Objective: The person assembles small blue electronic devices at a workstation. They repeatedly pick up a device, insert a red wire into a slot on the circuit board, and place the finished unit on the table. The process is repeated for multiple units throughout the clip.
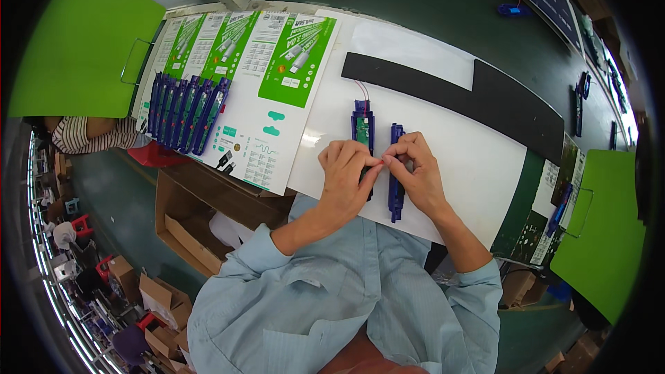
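My left hand (pixel 346 174) and my right hand (pixel 420 176) meet fingertip to fingertip over the white work surface, both closed in a pinch. Whatever small thing lies between the fingertips is too small to make out; a reddish speck shows there. Under my left fingers lies a long blue plastic housing half with a green circuit board (pixel 361 126), partly hidden by the hand. Thin red wires (pixel 361 88) stick out of its far end. A second narrow blue housing piece (pixel 396 197) lies alongside, partly covered by my right fingers.
Several blue housings with green boards (pixel 181 116) stand in a row at left on printed card sheets (pixel 294 76). A black strip (pixel 415 83) crosses the far side. Green panels (pixel 83 48) flank the bench, and an open cardboard box (pixel 190 235) sits below at left.
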`<state>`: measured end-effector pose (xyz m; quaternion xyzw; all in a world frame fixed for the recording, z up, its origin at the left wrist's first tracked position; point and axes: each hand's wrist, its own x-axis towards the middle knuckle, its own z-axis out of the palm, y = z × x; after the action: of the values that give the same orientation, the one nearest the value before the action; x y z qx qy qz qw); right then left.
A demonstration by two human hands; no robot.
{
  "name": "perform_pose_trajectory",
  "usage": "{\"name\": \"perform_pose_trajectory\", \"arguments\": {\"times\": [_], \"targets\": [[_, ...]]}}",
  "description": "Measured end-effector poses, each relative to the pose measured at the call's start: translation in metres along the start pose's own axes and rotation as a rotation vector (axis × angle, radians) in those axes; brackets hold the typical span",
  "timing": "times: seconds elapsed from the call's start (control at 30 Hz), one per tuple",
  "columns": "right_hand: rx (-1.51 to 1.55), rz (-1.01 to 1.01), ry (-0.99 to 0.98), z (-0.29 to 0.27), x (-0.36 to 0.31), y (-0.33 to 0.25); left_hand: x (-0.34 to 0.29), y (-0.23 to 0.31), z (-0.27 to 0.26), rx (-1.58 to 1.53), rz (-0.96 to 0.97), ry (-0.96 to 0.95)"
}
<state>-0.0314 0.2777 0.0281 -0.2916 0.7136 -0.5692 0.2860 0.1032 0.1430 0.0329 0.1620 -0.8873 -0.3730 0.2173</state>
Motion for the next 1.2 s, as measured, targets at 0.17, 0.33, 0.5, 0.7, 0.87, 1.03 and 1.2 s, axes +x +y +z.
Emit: {"name": "perform_pose_trajectory", "arguments": {"times": [0.17,0.33,0.5,0.7,0.87,1.03,1.2], "targets": [[-0.215,-0.254,0.082,0.004,0.003,-0.005,-0.011,0.003,-0.026,0.362,0.076,0.004],[-0.361,-0.527,-0.086,0.014,0.015,-0.01,-0.009,-0.013,-0.018,0.246,0.159,-0.038],[-0.519,-0.595,-0.12,0.021,0.017,-0.007,-0.007,-0.017,-0.019,0.255,0.267,-0.119],[-0.492,-0.52,-0.188,0.009,0.02,-0.02,-0.019,-0.01,-0.023,0.19,0.206,-0.06],[-0.394,-0.355,-0.286,0.004,0.025,-0.026,-0.061,-0.001,-0.027,0.155,0.201,-0.104],[-0.448,-0.289,-0.36,0.005,0.026,-0.032,-0.065,-0.018,-0.02,0.229,0.281,-0.108],[-0.403,-0.186,-0.383,0.002,0.03,-0.032,-0.064,-0.017,-0.021,0.198,0.275,-0.136]]}}
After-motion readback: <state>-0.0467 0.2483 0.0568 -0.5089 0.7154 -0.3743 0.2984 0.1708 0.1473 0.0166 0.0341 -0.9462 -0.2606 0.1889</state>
